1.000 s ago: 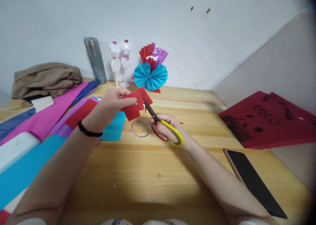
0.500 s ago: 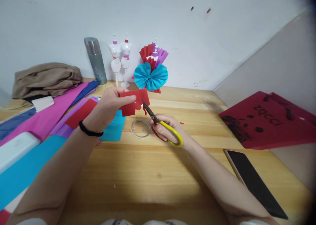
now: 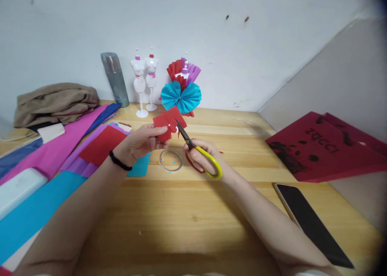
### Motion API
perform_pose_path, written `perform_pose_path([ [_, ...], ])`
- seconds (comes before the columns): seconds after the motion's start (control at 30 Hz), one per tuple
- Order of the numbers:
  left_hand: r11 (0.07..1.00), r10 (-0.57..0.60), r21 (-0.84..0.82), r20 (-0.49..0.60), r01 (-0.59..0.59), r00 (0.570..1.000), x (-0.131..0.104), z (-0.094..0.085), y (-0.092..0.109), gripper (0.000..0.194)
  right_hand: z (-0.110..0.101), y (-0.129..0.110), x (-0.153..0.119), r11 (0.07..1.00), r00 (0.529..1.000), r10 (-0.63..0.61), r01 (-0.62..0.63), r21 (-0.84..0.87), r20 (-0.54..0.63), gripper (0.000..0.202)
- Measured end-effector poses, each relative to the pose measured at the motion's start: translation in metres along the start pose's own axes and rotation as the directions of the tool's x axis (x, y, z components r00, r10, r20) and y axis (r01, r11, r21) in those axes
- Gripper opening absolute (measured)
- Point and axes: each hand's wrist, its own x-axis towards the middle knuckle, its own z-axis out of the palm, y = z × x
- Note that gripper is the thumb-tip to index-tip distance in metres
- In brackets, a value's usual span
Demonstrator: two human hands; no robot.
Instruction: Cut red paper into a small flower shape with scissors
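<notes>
My left hand (image 3: 145,141) pinches a small piece of red paper (image 3: 169,118) that has notches and small holes cut in it. In my right hand (image 3: 203,154) is a pair of scissors (image 3: 208,159) with one yellow and one red handle. Their dark blades lie at the paper's right part, and a thin red strip dangles there. Below the paper a thin wire ring (image 3: 182,163) lies on the wooden table (image 3: 181,211). Behind it stands a white mini mannequin dressed in pleated paper, with a blue bow (image 3: 181,97) in front.
Two bare mini mannequins (image 3: 139,82) and a grey flask (image 3: 115,80) stand by the wall. Brown cloth (image 3: 57,104), coloured paper sheets (image 3: 57,145) and a white box-like object (image 3: 22,189) lie left. On the right are a red bag (image 3: 329,147) and a phone (image 3: 311,223).
My left hand has turned the red paper and moved it slightly, its fingers now more beneath it. The right hand and scissors stay nearly in place; the view has shifted a little.
</notes>
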Motion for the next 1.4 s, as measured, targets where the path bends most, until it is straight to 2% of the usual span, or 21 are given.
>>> perform_pose_path([
  [0.3,0.981,0.187,0.061,-0.085,-0.182,0.979,-0.005,0.013,-0.001,0.038,0.002,0.003,0.000,1.000,0.999,0.020,-0.020,0.020,0.036,0.060],
  [0.6,0.948,0.271,0.221,-0.176,-0.230,0.946,-0.010,0.022,0.004,0.037,0.002,0.003,-0.001,1.000,0.996,-0.004,0.001,0.031,0.093,0.062],
  [0.97,0.930,0.304,0.269,-0.174,-0.252,0.937,-0.016,0.033,0.007,0.035,0.000,0.006,-0.002,0.999,0.991,-0.035,0.030,0.044,0.127,0.059],
  [1.4,0.915,0.332,0.299,-0.181,-0.270,0.926,-0.012,0.030,-0.003,0.034,-0.002,0.009,-0.001,0.997,0.991,-0.055,0.048,0.065,0.120,0.056],
])
